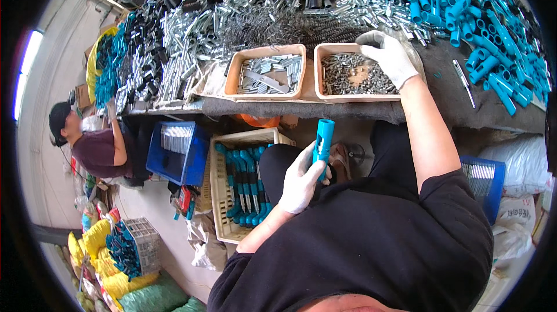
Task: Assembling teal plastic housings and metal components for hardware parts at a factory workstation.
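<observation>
Over on the far left a co-worker in a dark cap sits at the end of the table, hands hidden among the metal tubes, well apart from the action here. Moving in, a blue crate and a cream crate sit on the floor, the cream one loaded with finished blue-handled pieces lying side by side. Now the left hand, white-gloved, has its grip wrapped snugly around the lower end of a blue plastic tube, held upright above the lap with the open mouth facing up. That seems the right way to hold it: steady, mouth clear, fingers low so nothing blocks the opening. On the table above, a tan tray holds flat metal strips, and just beside it a second tan tray is full of small metal pieces. The right hand, also gloved, is down at that second tray's far corner, fingers curled onto the small parts; whether the grip has closed on one, I cannot tell, the fingertips are buried. Best practice, I judge: pinch a single piece cleanly, not a cluster. Far right, a heap of blue fittings covers the table.
</observation>
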Tool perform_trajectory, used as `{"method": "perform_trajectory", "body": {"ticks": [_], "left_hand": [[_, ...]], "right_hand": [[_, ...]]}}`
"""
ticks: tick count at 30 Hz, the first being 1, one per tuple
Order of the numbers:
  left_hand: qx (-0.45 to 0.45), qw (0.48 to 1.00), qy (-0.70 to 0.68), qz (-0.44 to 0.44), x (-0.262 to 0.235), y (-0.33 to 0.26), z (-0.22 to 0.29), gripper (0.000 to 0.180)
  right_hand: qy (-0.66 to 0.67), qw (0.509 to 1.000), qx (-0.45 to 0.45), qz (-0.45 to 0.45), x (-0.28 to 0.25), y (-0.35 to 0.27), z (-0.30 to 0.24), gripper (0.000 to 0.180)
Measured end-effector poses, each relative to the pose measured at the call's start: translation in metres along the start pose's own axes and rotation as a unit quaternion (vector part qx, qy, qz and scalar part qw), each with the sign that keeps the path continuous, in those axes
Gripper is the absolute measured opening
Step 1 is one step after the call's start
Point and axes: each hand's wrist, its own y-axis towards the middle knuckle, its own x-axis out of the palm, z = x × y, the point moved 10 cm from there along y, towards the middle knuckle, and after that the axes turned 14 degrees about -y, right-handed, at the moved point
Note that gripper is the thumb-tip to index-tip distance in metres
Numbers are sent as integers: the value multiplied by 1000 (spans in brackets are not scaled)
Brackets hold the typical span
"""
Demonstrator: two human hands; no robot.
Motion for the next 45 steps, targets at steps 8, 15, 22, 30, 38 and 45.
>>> {"method": "perform_trajectory", "body": {"ticks": [8,15,22,30,38,45], "left_hand": [[-26,997,75,-3,-18,-9,19,55],[-10,1000,26,-10,-28,-6,-1,58],[-5,1000,-9,-3,-35,-7,0,58],[17,990,-136,-12,-33,-4,11,56],[34,986,-162,22,-27,-6,40,43],[30,989,-141,-37,-5,-17,41,48]], "right_hand": [[-401,890,-214,33,58,-11,-49,21],[-444,880,-160,-56,61,-27,-50,6],[-402,895,-188,-43,60,-28,-56,15],[-381,913,-130,70,17,-20,-51,20],[-24,995,-88,-26,41,-60,-99,16],[-26,972,-152,-178,128,-143,-130,12]]}}
